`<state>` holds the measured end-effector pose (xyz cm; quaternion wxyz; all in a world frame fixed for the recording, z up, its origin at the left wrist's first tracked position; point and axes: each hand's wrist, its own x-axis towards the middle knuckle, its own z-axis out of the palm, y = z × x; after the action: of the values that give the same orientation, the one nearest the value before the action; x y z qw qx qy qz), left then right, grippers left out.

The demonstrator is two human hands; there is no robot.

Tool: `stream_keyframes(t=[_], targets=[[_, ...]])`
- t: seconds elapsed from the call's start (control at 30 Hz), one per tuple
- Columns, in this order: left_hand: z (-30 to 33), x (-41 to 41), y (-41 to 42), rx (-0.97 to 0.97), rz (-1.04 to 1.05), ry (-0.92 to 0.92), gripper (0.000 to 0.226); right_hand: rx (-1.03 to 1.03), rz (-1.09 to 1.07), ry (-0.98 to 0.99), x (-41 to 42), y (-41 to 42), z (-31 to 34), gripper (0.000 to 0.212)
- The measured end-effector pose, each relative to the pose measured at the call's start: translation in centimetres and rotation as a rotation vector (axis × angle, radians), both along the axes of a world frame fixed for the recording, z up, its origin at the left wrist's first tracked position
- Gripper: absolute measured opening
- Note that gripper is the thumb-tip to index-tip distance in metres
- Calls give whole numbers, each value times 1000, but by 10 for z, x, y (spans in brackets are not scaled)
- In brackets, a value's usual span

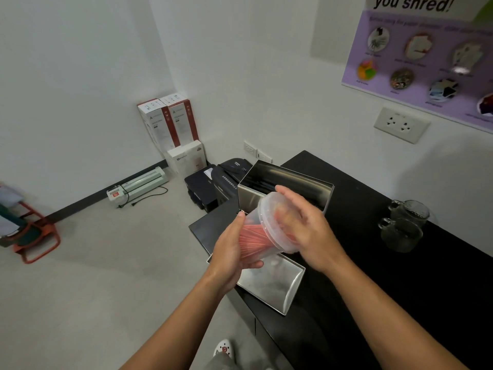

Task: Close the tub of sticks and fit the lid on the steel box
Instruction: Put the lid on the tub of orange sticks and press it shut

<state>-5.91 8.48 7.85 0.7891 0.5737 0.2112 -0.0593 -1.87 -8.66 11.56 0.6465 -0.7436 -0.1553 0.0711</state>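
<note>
A clear plastic tub [256,236] full of red sticks is tilted in the air above the black counter. My left hand [230,252] grips its body from below. My right hand [304,225] lies flat on the tub's clear round lid [266,217], with the fingers spread across it. Behind the tub stands the open steel box [288,182], its dark inside showing. The flat steel lid [269,287] lies upturned on the counter's near corner, below my hands.
Two glass mugs [405,225] stand on the black counter [373,289] to the right, near the wall. A black shredder [226,180] sits on the floor beyond the counter's end. Boxes [170,124] and a laminator [138,185] line the far wall.
</note>
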Motion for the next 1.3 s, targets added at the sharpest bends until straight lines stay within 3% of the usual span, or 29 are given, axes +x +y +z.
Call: stream_keyframes(t=[0.2, 0.27, 0.4, 0.5, 0.63, 0.8, 1.0, 1.17, 1.3], targets=[[2, 0, 8, -159, -50, 14, 55, -40, -77, 240, 11, -12, 3, 44], [3, 1, 5, -62, -66, 7, 49, -25, -129, 265, 9, -14, -1, 43], [14, 6, 5, 330, 13, -67, 30, -38, -210, 246, 11, -17, -4, 40], [27, 8, 2, 391, 85, -197, 21, -89, -267, 208, 15, -15, -6, 40], [40, 5, -8, 427, -21, -352, 30, -109, -317, 187, 18, -12, -8, 41], [36, 8, -10, 397, -124, -318, 39, -76, -339, 214, 21, -11, -13, 52], [29, 17, -18, 374, 78, -295, 34, -92, -398, 167, 16, -3, -23, 48], [29, 17, -20, 302, 106, -283, 50, -78, -434, 83, 12, -1, -27, 37], [29, 17, -18, 281, 112, -253, 47, -73, -406, 80, 11, -5, -28, 33]])
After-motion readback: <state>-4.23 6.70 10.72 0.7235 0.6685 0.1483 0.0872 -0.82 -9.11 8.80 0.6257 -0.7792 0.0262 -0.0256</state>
